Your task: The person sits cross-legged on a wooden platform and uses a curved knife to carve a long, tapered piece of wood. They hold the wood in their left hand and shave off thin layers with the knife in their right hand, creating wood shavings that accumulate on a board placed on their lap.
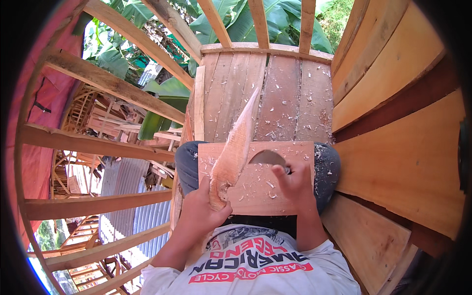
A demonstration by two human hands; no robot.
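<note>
My left hand (205,205) is closed round the handle end of a knife-shaped piece of pale wood (232,150). Its long, pointed end tilts up and away from me, over the floor planks. In my right hand (296,184) is a carving knife (267,157) with a short, broad, curved blade pointing left; my fingers hide most of its handle. The blade is just right of the wooden piece, with a small gap between them. Beneath both hands, a flat wooden board (260,204) lies across my lap, with curled shavings on it.
Wood shavings are scattered over the plank floor (280,98) ahead. A slatted wooden railing (98,145) runs along my left, and a panelled wooden wall (403,147) stands close on my right. Beyond the rails are banana leaves (241,24) and corrugated metal sheets (123,196).
</note>
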